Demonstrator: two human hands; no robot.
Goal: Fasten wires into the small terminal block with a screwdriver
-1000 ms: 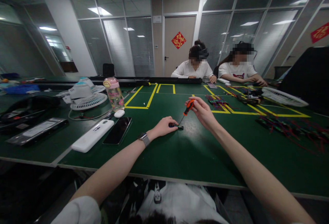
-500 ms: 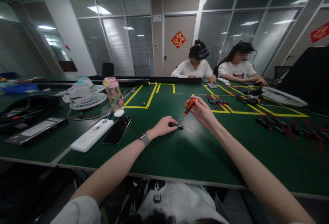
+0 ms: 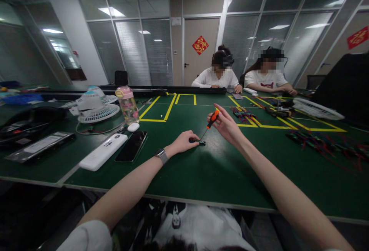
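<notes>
My left hand (image 3: 183,142) is pinched on a small black part (image 3: 201,142) that rests on the green table (image 3: 201,170). A watch sits on that wrist. My right hand (image 3: 227,126) grips a small screwdriver with an orange and black handle (image 3: 213,118). Its thin shaft slants down and to the left, and the tip meets the black part. The fingers of my right hand are wrapped round the handle, with one finger raised above it.
A white power bank (image 3: 103,151), a dark phone (image 3: 132,146), a pink-lidded bottle (image 3: 127,105) and a small fan (image 3: 95,108) lie at the left. Bundles of coloured wires (image 3: 323,142) lie at the right. Two people sit at the far side behind yellow tape lines.
My right hand has shifted its fingers on the screwdriver handle, turning it slightly. The left hand and the black part stay where they were.
</notes>
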